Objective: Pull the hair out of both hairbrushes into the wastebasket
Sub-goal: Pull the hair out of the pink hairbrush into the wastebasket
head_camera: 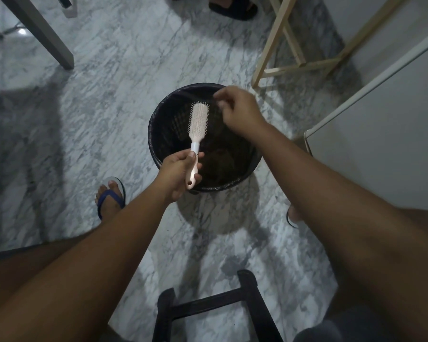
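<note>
- The left hand (181, 172) is closed around the handle of a pink brush (197, 137) and holds it over the bin (158, 114).
- The brush points away from the person, with the bristles facing up, and its head is above the open mouth of the bin.
- The right hand (240, 111) is over the far right part of the bin, just beside the brush head but not touching it.
- The fingers of the right hand are pinched together; a thin dark strand of hair (214, 104) seems to hang from them, but it is hard to see against the dark bin.
- The bin is round and black, with a black bag inside, and it stands on the marble floor (104, 102).
- At the bottom of the bin there is a brownish mass; I cannot tell what it is.
- A second brush is not in view.
- The left foot (110, 196) wears a blue sandal and stands to the left of the bin.
- A pale wooden frame (287, 45) stands behind the bin on the right, and a dark stool (208, 304) is close to the person.
</note>
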Demonstrator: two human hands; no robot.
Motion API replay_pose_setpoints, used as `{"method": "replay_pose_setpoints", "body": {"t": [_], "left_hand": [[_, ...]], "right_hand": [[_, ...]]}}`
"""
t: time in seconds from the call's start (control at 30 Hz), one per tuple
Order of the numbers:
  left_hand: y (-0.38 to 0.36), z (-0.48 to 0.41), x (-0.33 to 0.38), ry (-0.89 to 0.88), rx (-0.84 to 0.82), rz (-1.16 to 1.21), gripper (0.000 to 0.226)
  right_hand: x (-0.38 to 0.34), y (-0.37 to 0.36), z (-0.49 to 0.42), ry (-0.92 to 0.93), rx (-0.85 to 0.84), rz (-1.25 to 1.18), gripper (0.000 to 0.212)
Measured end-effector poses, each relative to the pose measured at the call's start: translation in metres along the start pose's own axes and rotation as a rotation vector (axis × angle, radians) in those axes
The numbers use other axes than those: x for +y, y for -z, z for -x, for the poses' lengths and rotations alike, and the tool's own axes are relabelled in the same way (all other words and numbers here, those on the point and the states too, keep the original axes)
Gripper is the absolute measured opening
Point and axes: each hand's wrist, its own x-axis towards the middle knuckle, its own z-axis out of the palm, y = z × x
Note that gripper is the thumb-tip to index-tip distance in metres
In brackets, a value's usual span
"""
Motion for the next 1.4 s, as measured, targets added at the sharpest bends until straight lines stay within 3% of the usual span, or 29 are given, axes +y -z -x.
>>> {"method": "replay_pose_setpoints", "body": {"t": [0.1,0.33,0.5,0.6,0.67,0.8,0.87,0.97,1.07,1.2,1.3,1.37,1.4], "left_hand": [[-0.009,0.001,0.006,-0.006,-0.021,0.007,0.029],[-0.017,0.003,0.011,-0.015,-0.037,-0.026,0.032],[-0.009,0.006,0.01,0.01,-0.042,0.008,0.034],[-0.006,0.006,0.011,0.023,-0.066,0.041,0.035],[-0.008,0.007,0.013,0.027,-0.088,0.055,0.035],[-0.016,0.01,0.017,0.04,-0.133,0.01,0.031],[-0.017,0.012,0.018,0.054,-0.16,-0.014,0.031],[-0.013,0.013,0.018,0.061,-0.186,-0.02,0.032],[-0.007,0.013,0.019,0.054,-0.204,-0.016,0.032],[-0.005,0.012,0.02,0.036,-0.162,0.029,0.033],[-0.002,0.01,0.018,0.028,-0.133,0.042,0.033],[-0.002,0.009,0.016,0.035,-0.12,0.04,0.033],[-0.003,0.009,0.015,0.036,-0.112,0.038,0.033]], "right_hand": [[0.003,-0.013,0.012,0.109,-0.155,0.14,0.031],[-0.002,-0.021,0.016,0.231,-0.017,0.206,0.017],[0.0,-0.004,-0.002,-0.11,0.219,-0.206,0.014],[0.006,0.003,-0.009,-0.249,0.187,-0.312,0.017],[0.011,0.002,-0.005,-0.252,0.08,-0.255,0.029],[0.014,-0.002,0.006,0.0,-0.184,0.183,0.086],[0.016,-0.005,0.003,0.052,-0.095,0.167,0.078],[0.018,-0.004,-0.003,0.08,0.096,0.116,0.047],[0.023,0.002,-0.004,0.092,0.114,0.128,0.034],[0.029,0.005,-0.007,-0.148,0.183,0.011,0.024],[0.037,0.003,-0.002,-0.283,-0.08,0.086,0.023],[0.036,-0.002,0.009,-0.297,-0.287,0.231,0.043],[0.033,-0.004,0.012,-0.279,-0.294,0.208,0.051]]}}
